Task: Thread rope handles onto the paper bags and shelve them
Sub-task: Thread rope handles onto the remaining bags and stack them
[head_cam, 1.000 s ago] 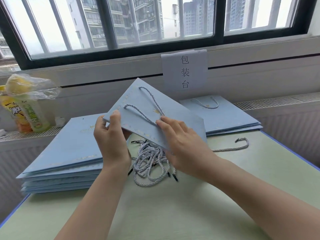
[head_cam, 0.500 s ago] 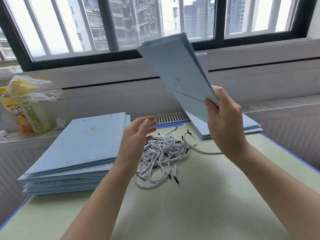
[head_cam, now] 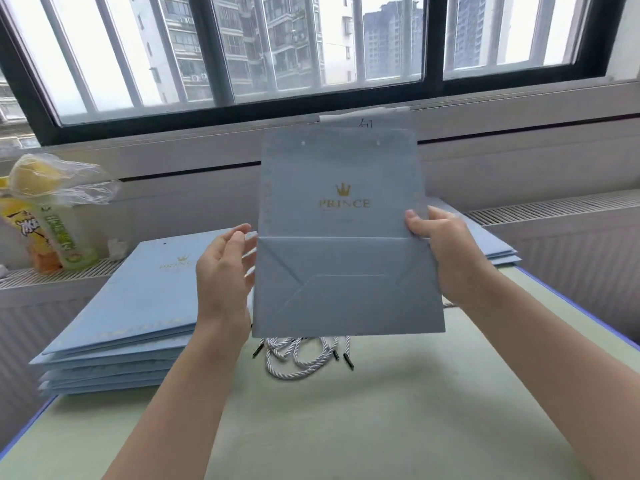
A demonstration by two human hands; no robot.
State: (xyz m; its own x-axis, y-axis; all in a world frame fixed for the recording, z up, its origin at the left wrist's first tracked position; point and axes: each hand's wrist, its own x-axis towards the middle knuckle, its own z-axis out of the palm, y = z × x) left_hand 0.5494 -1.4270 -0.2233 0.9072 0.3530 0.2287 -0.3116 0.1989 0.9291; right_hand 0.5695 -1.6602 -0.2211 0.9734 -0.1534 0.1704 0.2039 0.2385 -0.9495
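Holding a flat blue paper bag (head_cam: 341, 209) upright above the green table (head_cam: 381, 427), the right hand (head_cam: 446, 251) pinches its right edge; the left hand (head_cam: 223, 268) hovers with fingers spread beside its left edge; rope handles (head_cam: 301, 355) lie beneath the bag, a bag stack (head_cam: 138, 306) to its left

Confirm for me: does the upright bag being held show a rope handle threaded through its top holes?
No. The held bag, gripped by the right hand, shows two bare holes near its top edge and no rope.

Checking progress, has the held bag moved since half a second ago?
Yes. The bag swung from tilted high against the window to upright, facing the camera.
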